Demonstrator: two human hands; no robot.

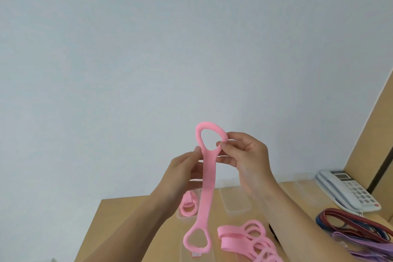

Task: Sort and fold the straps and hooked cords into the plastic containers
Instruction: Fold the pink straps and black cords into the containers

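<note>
Fold step starting: right hand [244,155] pinches strap [207,178] top loop at 12 o'clock, left hand [182,173] grips it midway, above tabletop [119,225]. Next: double it, drop into container [236,200].

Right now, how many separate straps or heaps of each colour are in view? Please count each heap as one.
Pink: 3 (held strap, folded strap, pink heap on the table)
Red and blue: 1 (red and blue heap)
Purple: 1 (purple heap)
Total: 5
The pieces inside each heap cannot be counted.
</note>
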